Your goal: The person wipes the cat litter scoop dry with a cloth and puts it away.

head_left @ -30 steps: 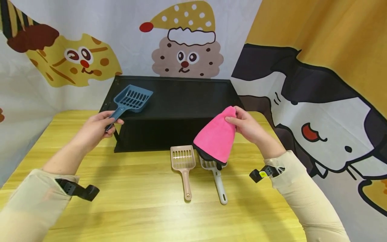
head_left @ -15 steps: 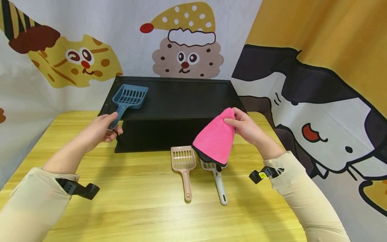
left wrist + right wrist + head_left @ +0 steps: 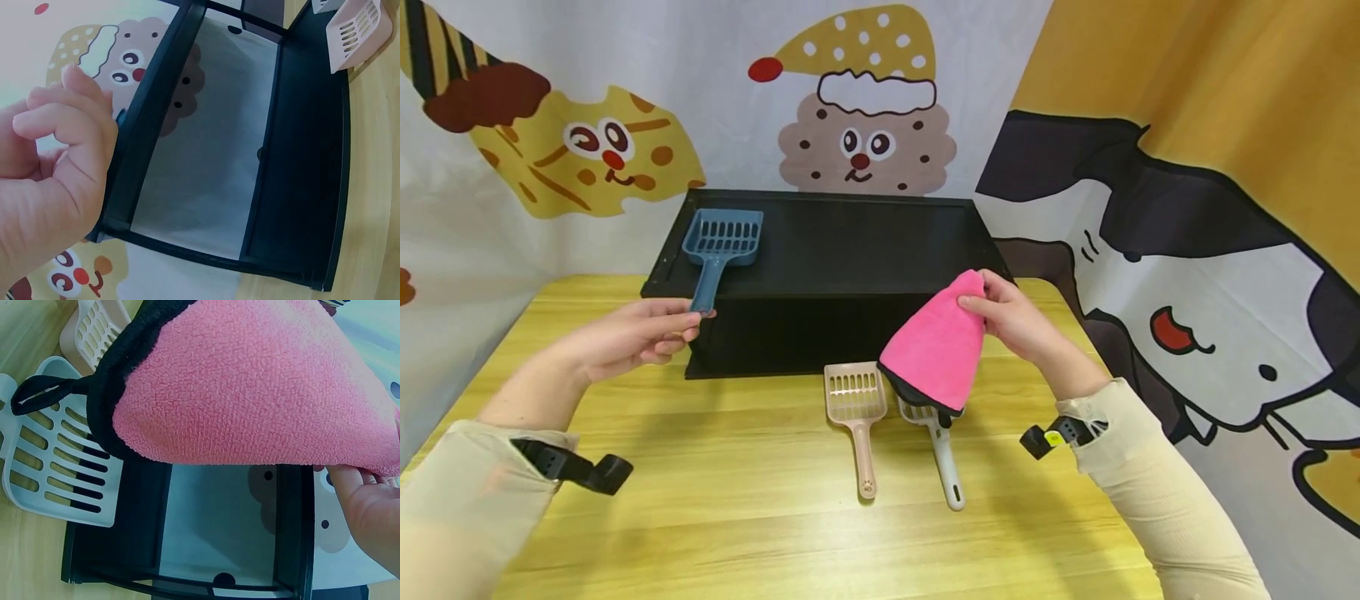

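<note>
My left hand (image 3: 643,333) pinches the handle end of a blue litter scoop (image 3: 724,237), whose slotted head lies over the left part of a black rack's top (image 3: 865,242). In the left wrist view, the curled fingers (image 3: 69,119) hide nearly all of this scoop. A pink cloth (image 3: 936,346) with black edging hangs from my right hand (image 3: 1011,312), gathered at its upper corner. The cloth's lower edge overlaps the head of a white litter scoop (image 3: 946,467). Beside that one, a beige litter scoop (image 3: 857,408) lies on the table with its handle toward me.
The black rack stands at the back of the wooden table (image 3: 737,517), with an open lower level (image 3: 300,150) under its top. Behind it hangs a cartoon-printed curtain (image 3: 715,100), which also runs down the right side.
The blue scoop has turned from slanting right to nearly straight and come down onto the rack's top. My left hand has shifted lower, toward the handle's end. The right hand barely moves.
</note>
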Motion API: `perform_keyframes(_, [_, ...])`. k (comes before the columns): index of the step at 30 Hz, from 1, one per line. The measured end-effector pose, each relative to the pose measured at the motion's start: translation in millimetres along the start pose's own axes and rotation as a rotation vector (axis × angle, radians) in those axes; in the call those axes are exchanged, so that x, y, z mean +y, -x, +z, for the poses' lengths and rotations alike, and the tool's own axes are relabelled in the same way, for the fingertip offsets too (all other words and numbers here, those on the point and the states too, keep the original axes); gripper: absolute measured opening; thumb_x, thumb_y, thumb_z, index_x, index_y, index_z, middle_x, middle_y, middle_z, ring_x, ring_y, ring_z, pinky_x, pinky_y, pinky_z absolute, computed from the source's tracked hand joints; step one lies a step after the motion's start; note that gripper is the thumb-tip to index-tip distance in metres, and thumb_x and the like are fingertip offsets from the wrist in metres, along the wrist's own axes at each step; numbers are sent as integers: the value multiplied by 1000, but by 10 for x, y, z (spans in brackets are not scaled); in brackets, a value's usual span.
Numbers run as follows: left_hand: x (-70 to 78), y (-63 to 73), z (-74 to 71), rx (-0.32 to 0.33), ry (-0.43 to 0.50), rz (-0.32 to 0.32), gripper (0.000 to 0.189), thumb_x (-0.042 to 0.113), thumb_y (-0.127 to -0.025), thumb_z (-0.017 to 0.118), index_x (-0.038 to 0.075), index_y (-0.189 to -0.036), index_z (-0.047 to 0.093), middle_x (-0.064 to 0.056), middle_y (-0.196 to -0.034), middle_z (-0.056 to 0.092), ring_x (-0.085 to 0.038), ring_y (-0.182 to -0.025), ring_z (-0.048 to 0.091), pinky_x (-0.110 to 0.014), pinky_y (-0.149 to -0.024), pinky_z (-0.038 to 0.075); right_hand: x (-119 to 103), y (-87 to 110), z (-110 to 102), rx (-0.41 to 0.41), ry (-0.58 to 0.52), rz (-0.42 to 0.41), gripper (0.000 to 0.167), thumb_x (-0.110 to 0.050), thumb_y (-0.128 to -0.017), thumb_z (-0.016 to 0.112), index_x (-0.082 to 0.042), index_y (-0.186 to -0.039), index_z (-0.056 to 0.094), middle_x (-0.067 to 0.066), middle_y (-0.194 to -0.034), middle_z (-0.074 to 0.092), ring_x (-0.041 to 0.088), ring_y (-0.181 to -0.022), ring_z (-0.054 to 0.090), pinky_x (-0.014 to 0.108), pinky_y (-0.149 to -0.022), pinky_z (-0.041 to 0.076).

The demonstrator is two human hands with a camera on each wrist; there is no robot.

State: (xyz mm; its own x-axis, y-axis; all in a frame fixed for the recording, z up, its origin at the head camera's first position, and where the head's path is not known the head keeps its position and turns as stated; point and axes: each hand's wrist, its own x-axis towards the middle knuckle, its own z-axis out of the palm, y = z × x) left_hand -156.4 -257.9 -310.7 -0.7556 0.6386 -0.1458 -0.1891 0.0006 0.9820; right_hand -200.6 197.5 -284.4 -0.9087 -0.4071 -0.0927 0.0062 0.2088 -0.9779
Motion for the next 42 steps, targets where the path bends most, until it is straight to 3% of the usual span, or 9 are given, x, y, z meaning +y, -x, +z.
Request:
perform_keyframes(4, [7, -77, 31, 158, -93, -63, 17, 21, -100, 42, 9, -107, 52, 6, -75, 50, -9, -54, 32, -23, -49, 20, 13, 5, -2, 1, 5, 0, 10, -6, -97, 45, -11, -105, 43, -6, -90, 59, 6, -76, 59, 19, -69, 52])
perform_keyframes(9, [32, -169, 48, 318, -148, -145, 23, 33, -99, 43, 17, -96, 60, 10, -74, 54, -2, -55, 41, -14, -49, 34, 31, 10, -11, 5, 23, 3, 10, -6, -97, 44, -12, -105, 43, -6, -92, 59, 6, -78, 59, 19, -70, 53])
perform_keyframes(13, [46, -229, 58, 369, -121, -163, 27, 37, -98, 43, 20, -89, 62, 11, -74, 58, -2, -55, 43, -13, -50, 37, 42, 11, -15, 4, 22, 4, 10, -7, -97, 44, -12, -105, 42, -5, -93, 58, 7, -78, 59, 19, -71, 53])
perform_keyframes(18, [50, -270, 96, 394, -38, -141, 25, 33, -100, 41, 24, -92, 63, 11, -78, 63, -1, -58, 44, -12, -51, 38, 55, 14, -12, 0, 16, -1, 9, -7, -97, 45, -11, -105, 43, -6, -91, 59, 6, -77, 59, 19, -70, 53])
perform_keyframes(21, [25, -275, 165, 362, -81, -155, 22, 32, -100, 40, 21, -103, 60, 12, -81, 64, -1, -60, 45, -12, -53, 39, 55, 24, -16, 6, 27, -4, 10, -8, -97, 46, -11, -106, 43, -6, -91, 59, 6, -78, 59, 20, -70, 53])
perform_keyframes(26, [-137, -357, 391, 223, -177, -228, 36, 28, -101, 40, 1, -123, 48, 9, -86, 64, -2, -63, 48, -15, -57, 41, 57, 38, -39, 19, 25, 4, 10, -7, -97, 45, -11, -105, 43, -6, -91, 60, 6, -77, 60, 19, -70, 53])
perform_keyframes(33, [-645, -592, 727, 72, -130, -322, 43, 23, -99, 43, -11, -125, 46, -3, -92, 63, -6, -71, 59, -20, -66, 52, 70, 42, -48, 23, 34, 13, 10, -8, -97, 45, -11, -106, 43, -6, -92, 59, 7, -77, 59, 20, -70, 53])
perform_keyframes(37, [-954, -711, 915, 33, -92, -355, 43, 17, -98, 41, -15, -126, 43, -10, -97, 64, -8, -73, 63, -23, -69, 55, 88, 41, -45, 22, 36, 15, 10, -8, -97, 46, -11, -106, 43, -6, -91, 60, 6, -76, 60, 20, -70, 53])
perform_keyframes(42, [-1220, -856, 1168, 17, -72, -393, 36, 15, -97, 43, -14, -115, 51, -6, -87, 64, -7, -67, 62, -24, -66, 55, 104, 37, -36, 23, 25, 13, 9, -7, -97, 46, -10, -104, 44, -6, -89, 59, 6, -74, 59, 20, -68, 52])
